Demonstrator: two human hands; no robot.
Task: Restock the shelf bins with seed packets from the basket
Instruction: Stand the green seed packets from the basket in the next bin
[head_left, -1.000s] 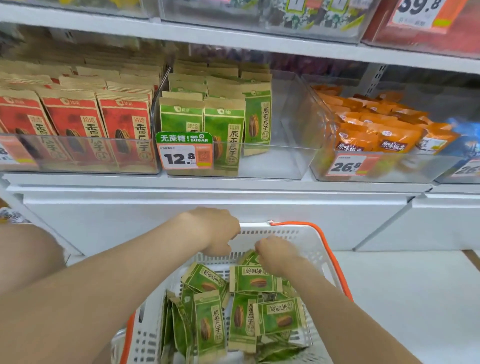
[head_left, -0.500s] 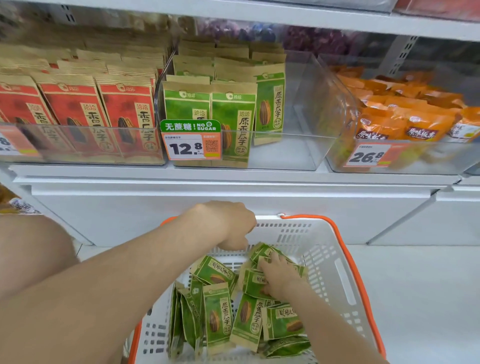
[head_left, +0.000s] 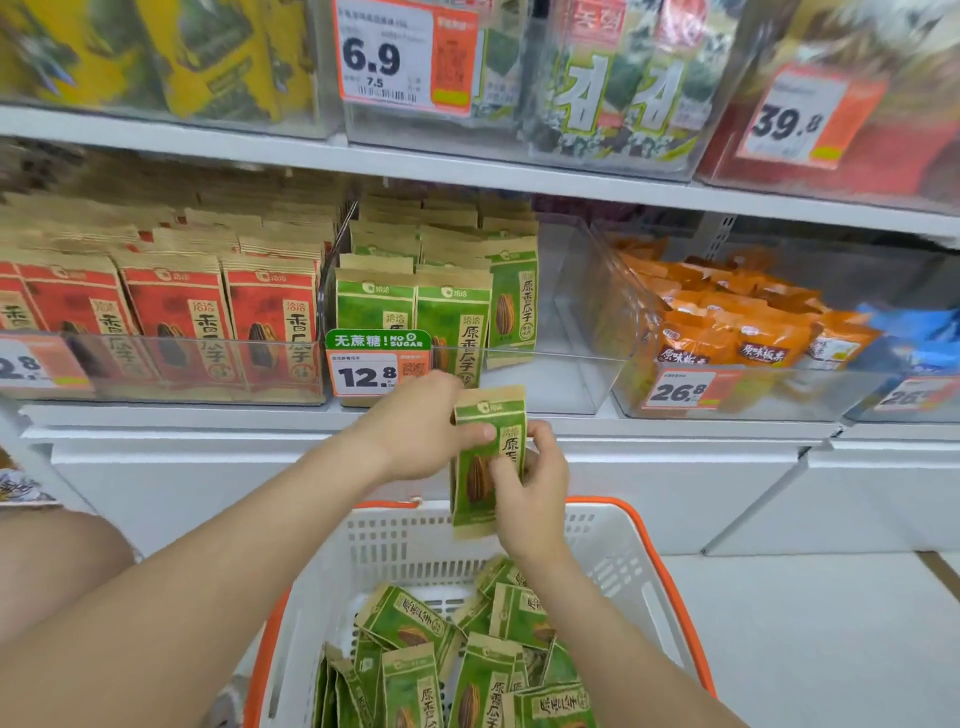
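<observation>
One green seed packet (head_left: 475, 486) is being held upright in the air above the basket (head_left: 652, 553), just in front of and below the shelf edge (head_left: 182, 415). The left hand (head_left: 418, 431) is gripping it near the top, with fingers (head_left: 480, 432) curled over the front face. The right hand (head_left: 537, 488) is pinching its right edge lower down, so both hands are closed on the same packet. Below, a loose pile of green packets (head_left: 467, 670) is lying jumbled in the white basket with the orange rim, some flat and some standing on edge. Above the hands, a clear shelf bin (head_left: 550, 374) is holding upright rows of matching green packets (head_left: 452, 317) on its left side, while its right front part is showing bare bin floor. A 12.8 price tag (head_left: 376, 369) is hanging on that bin's front wall, just above the left hand. To the left, a bin of red packets (head_left: 176, 312) is standing full. To the right, a bin of orange packets (head_left: 727, 332) is sitting beside it, with blue ones (head_left: 914, 332) further right. The upper shelf is blurred, with tags reading 6.9 (head_left: 387, 57) and 39.8 (head_left: 789, 122).
</observation>
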